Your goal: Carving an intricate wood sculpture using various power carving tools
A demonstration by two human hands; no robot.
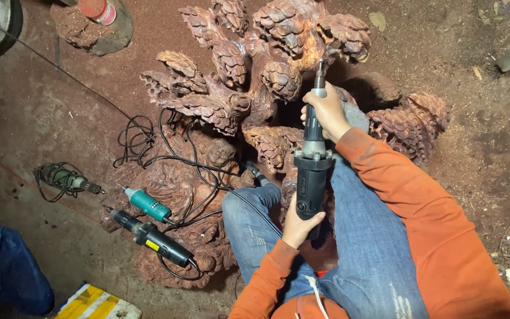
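Note:
A long black and grey die grinder (312,165) points up and away from me, its thin bit touching a large reddish-brown wood carving (249,77) covered in scaly, pinecone-like clusters. My right hand (324,111) grips the grinder's narrow neck near the bit. My left hand (298,224) holds the thick black rear body from below. Both arms wear orange sleeves, and my jeans-clad knees sit against the carving's base.
Three other power grinders lie at left: a green one (66,179) on the dirt floor, a teal one (147,204) and a black one (154,239) on the carved base. Black cables (166,159) tangle across the base. A yellow-striped board (92,302) lies at bottom left.

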